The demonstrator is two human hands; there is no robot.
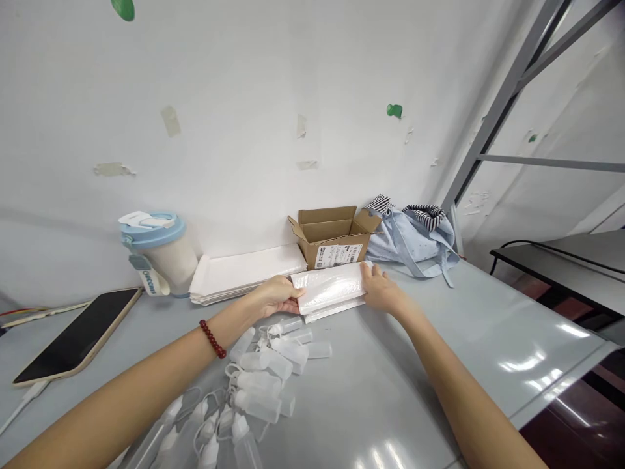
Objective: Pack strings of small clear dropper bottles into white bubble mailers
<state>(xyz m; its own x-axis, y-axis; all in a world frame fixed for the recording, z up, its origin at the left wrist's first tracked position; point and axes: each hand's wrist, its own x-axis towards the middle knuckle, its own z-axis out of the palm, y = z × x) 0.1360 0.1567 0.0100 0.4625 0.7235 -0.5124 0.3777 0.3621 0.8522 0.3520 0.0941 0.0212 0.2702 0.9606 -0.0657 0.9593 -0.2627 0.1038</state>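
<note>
Just before the open cardboard box (336, 241), a white padded mailer (332, 286) lies with its long axis running left to right across the grey table (390, 391), the right end angled slightly farther from the person. Its shiny, quilted face is up, and a 2nd silvery-white edge shows beneath its near side. The left hand (280, 296) is clamped on the left end, thumb on top and fingers underneath, the forearm slanting in from the lower left with 1 red bead bracelet (213, 339) at the wrist. The right hand (381, 286) comes in from the lower right, its fingers over the far right corner; whether it pinches or only rests there, I cannot tell. Behind, the box closes off the far side; whether mailer and box touch is unclear. A flat stack of white mailers (244, 270) lies beyond the left wrist, and translucent bottles (293, 355) crowd the near left. The widest room for moving is on the right, where tabletop runs out to its edge, with a light blue cloth bag (415, 241) behind.
</note>
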